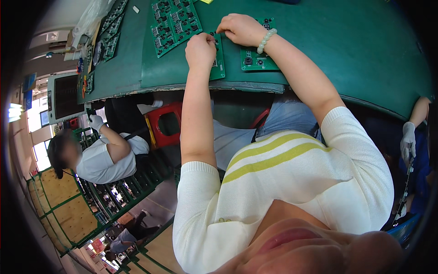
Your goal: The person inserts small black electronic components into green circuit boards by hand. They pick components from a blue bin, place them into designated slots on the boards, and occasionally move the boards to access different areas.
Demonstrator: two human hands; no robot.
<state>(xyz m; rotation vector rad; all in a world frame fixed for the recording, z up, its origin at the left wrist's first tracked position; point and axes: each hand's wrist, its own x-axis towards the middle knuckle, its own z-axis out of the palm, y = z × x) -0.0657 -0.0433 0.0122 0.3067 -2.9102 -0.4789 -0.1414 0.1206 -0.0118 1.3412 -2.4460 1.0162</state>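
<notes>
My left hand (200, 49) is closed, its fingertips pressed together at the upper part of a green circuit board (219, 64) that lies on the table. My right hand (242, 30) reaches in from the other side with thumb and forefinger pinched at the same board's upper edge. What either pinch holds is too small to make out. Under my right wrist, which wears a pale bead bracelet (266, 41), lies a second green board (259, 65) with a black part. Left of my hands lies a larger panel of joined boards (177, 28) with several digit displays.
The green table (342, 55) has a worn front edge. More boards (109, 43) lie at the far left, near clear plastic wrap (91, 20). A red stool (164, 125) stands below the edge. A gloved co-worker (109, 155) sits left; another gloved hand (408, 144) shows right.
</notes>
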